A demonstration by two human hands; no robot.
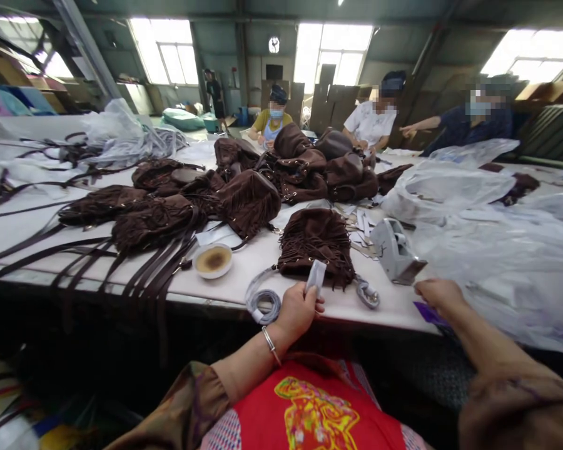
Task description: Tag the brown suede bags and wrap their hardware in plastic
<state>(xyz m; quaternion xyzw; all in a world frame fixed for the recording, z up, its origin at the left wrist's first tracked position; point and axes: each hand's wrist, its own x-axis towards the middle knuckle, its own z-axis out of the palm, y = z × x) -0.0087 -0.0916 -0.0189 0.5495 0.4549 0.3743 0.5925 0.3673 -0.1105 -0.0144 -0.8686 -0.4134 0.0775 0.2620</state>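
My left hand (299, 310) is closed on a pale grey strip (316, 276), which stands up from the fingers in front of a dark brown fringed bag (315, 240). Coiled grey-wrapped straps (265, 305) lie at the bag's left, and a smaller wrapped loop (368, 294) at its right. My right hand (440, 296) is closed at the table edge, near the front of a grey tape dispenser (395, 251); what its fingers hold, if anything, is hidden. Just below that hand a purple piece (430, 314) shows.
A pile of brown bags (295, 165) fills the table's middle, with more bags (154, 222) and long straps at left. A white bowl (213, 260) sits near the front edge. Clear plastic (488, 262) covers the right side. Several people are across the table.
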